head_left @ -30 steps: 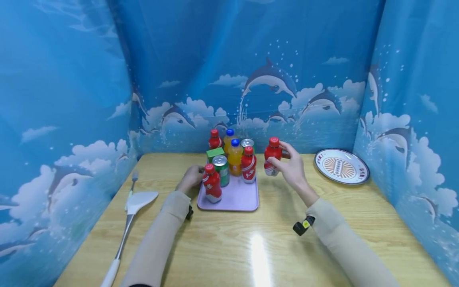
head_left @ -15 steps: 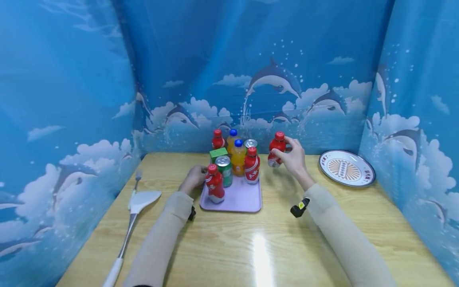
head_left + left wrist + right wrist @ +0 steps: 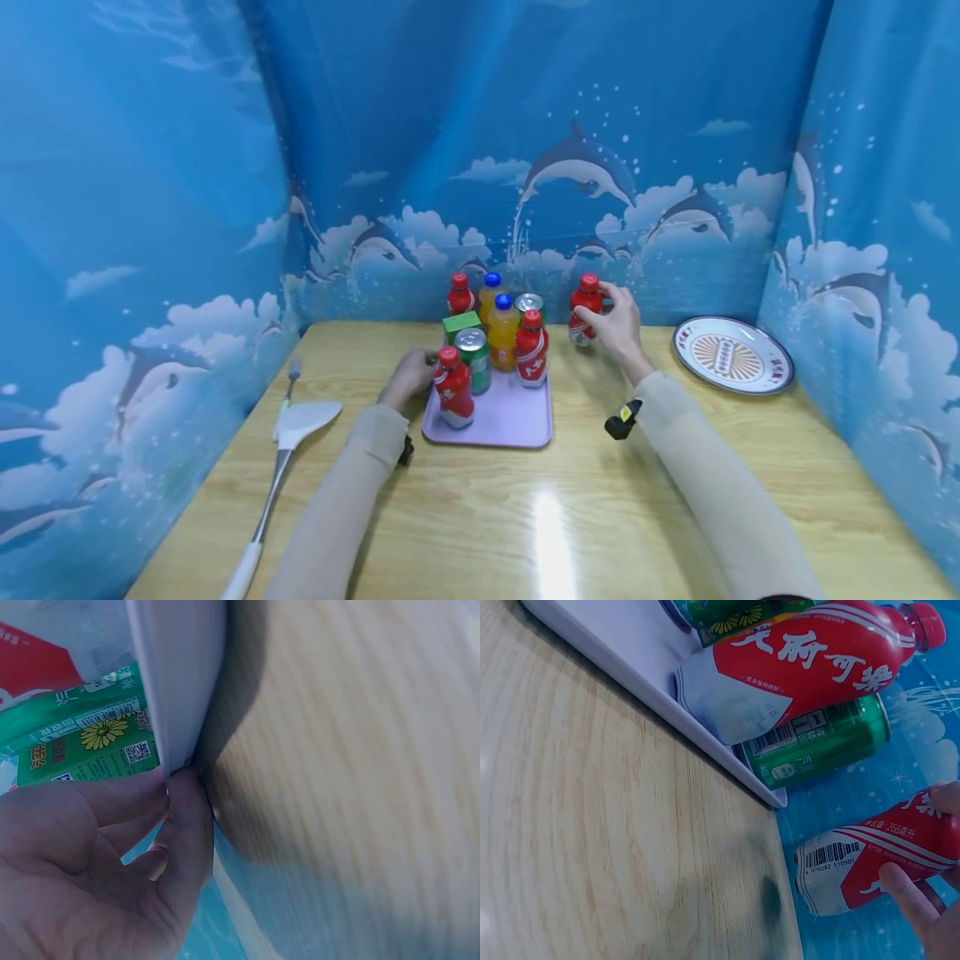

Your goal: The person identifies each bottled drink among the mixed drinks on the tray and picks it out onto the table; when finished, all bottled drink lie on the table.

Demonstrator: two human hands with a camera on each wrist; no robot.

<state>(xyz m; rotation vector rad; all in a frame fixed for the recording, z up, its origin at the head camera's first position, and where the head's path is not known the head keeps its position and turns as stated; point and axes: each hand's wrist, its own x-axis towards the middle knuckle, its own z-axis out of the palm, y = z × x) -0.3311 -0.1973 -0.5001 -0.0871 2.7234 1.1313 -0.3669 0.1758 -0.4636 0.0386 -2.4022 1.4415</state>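
My left hand [image 3: 411, 377] is at the left side of a lilac tray [image 3: 513, 421]; in the left wrist view its thumb and finger pinch the tray's rim [image 3: 182, 675]. With thumb and fingers, my right hand [image 3: 618, 325] grips a red cola bottle [image 3: 584, 307] with a white base, right of the tray's far end. This bottle [image 3: 889, 855] looks raised, its base apart from the table. On the tray stand a front red bottle [image 3: 454, 392], a right red bottle [image 3: 532, 350], a green can [image 3: 475, 362] and an orange drink bottle [image 3: 503, 335].
Behind these are a green carton [image 3: 461, 323], another red bottle [image 3: 460, 296], another orange bottle [image 3: 491, 292] and a second can [image 3: 529, 304]. A patterned plate [image 3: 733, 356] lies right; a spatula [image 3: 300, 421] and fork [image 3: 292, 375] lie left. Dolphin-print curtains [image 3: 420, 100] surround the table [image 3: 465, 517].
My right hand has carried its red bottle farther back, toward the rear curtain. The left hand stays at the tray's edge. The whole head view has shifted slightly.
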